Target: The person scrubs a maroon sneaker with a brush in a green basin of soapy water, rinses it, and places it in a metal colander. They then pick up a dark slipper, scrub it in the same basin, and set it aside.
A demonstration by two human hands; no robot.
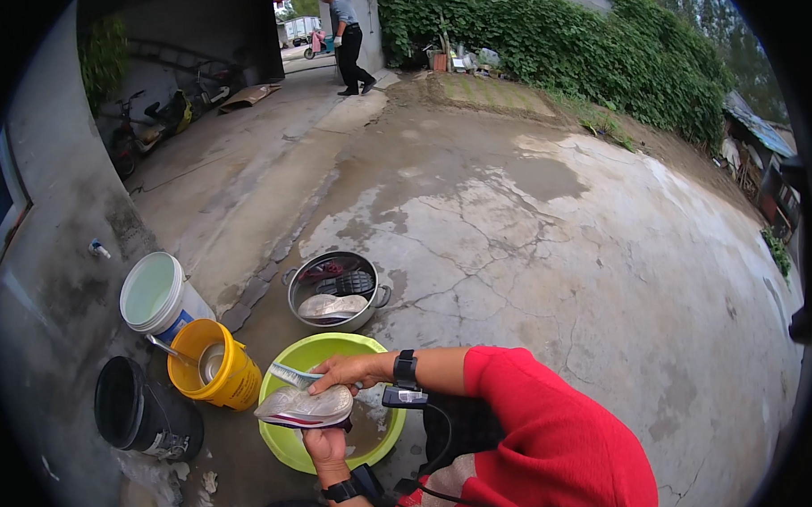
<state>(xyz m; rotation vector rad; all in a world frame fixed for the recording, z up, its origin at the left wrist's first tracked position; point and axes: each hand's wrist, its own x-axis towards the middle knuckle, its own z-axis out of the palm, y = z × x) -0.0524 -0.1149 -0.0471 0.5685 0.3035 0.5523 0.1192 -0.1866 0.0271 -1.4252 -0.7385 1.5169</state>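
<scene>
Over a lime-green plastic basin (pixel 293 450) with murky water in it, my left hand (pixel 325 446) grips a shoe (pixel 307 406) from below, its pale sole turned upward. My right hand (pixel 343 372) holds a scrubbing brush (pixel 293 374) just above that sole, bristles partly in view. Beyond the basin stands a two-handled metal pot (pixel 345 325). It contains a shoe with a pale sole up (pixel 333 305), a dark-soled shoe (pixel 345 283) and a dark red shoe (pixel 319 271).
Left of the basin are a yellow bucket (pixel 239 376) with a metal ladle (pixel 212 362), a white bucket (pixel 194 304) and a black bucket (pixel 177 422). A tap (pixel 98 249) juts from the wall. A person (pixel 348 41) stands by the far gateway; cracked concrete lies to the right.
</scene>
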